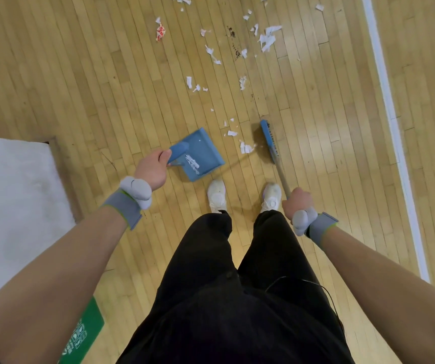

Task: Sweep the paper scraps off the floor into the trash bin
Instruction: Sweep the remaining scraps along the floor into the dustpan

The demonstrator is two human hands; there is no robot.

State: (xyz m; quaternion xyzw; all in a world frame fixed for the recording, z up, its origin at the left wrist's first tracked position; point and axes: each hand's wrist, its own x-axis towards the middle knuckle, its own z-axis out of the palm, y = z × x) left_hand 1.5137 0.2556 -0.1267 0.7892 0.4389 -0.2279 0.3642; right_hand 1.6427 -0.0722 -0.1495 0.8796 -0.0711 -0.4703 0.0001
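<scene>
My left hand [151,166] gripped the dustpan [200,156] handle, my right hand [297,202] was closed round the broom [269,140] stick, and paper scraps [245,147] lay between them and farther ahead on the floor [80,74].

We grip dustpan [200,156] in left hand [153,168], broom [270,141] in right hand [296,203]; paper scraps [245,147] lie between them.

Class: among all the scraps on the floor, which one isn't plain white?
The crumpled scrap at upper left, far beyond the dustpan: it is red and white, the rest plain white.
</scene>
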